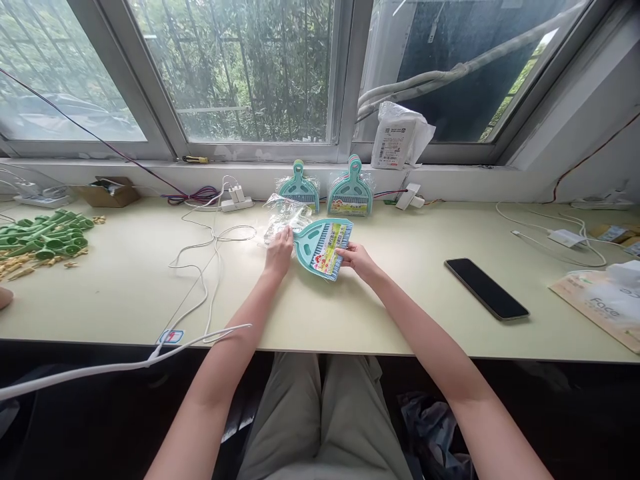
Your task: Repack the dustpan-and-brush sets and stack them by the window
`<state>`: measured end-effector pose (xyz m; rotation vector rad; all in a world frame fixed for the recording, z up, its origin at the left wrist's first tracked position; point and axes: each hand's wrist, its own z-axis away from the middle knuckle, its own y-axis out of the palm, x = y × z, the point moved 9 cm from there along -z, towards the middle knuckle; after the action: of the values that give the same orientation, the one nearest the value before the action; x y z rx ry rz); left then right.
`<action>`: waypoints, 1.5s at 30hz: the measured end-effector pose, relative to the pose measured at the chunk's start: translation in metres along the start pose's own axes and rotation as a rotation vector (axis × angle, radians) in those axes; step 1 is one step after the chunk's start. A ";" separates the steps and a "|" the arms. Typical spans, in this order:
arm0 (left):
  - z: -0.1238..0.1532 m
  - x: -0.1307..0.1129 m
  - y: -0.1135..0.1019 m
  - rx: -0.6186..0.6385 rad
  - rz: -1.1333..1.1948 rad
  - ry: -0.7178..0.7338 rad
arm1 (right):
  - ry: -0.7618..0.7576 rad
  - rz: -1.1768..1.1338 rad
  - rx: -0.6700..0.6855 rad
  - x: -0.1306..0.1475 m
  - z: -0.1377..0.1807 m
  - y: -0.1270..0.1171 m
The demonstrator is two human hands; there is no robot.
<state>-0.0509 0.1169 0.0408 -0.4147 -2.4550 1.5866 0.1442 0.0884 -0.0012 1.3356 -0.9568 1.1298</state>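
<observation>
"Between the left hand [279, 255] and the right hand [357, 262], what's there?"

"One dustpan [307, 252], its brush [346, 235] and label [330, 248] facing up, at about the middle of the table [390, 320]."

"How does its long axis run?"

"Roughly left to right, with the right end turned a little toward the person. The narrow end points at the left hand, the wide edge at the right."

"Which hand is nearer?"

"Neither; both are touching it, one at each end. That's the relation that counts, I'd say: the grip is shared along the length."

"And the left fingers?"

"Curled in and grasping the narrow end, as far as it shows. Clear wrap [289, 215] is bunched just beyond them. Whether they pinch some of that too, I can't tell."

"The right?"

"Nipping the wide edge, barely parted, with a tip over the label. The ones underneath are hidden."

"Is it resting on the table?"

"Can't tell; it's tilted enough to hide the underside."

"Anything close by?"

"Two more dustpans [351, 189] upright at the wall [460, 187], past the wrap, and a phone [487, 288] well apart on the right."
</observation>
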 end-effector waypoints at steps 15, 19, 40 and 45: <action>0.005 -0.025 -0.020 -0.127 0.204 0.119 | -0.128 -0.024 -0.137 0.008 0.006 -0.004; 0.009 -0.042 -0.027 -0.139 0.226 0.210 | -0.135 -0.009 -0.076 0.008 0.007 0.006; 0.010 -0.020 -0.002 -0.176 1.574 -0.414 | -0.275 -0.191 -0.109 0.017 0.016 0.016; 0.012 -0.058 0.018 0.094 1.892 -0.317 | -0.276 -0.225 -0.155 0.015 0.015 0.010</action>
<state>0.0024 0.0942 0.0193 -3.1889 -1.6762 2.0644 0.1397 0.0735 0.0159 1.4536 -1.0392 0.6983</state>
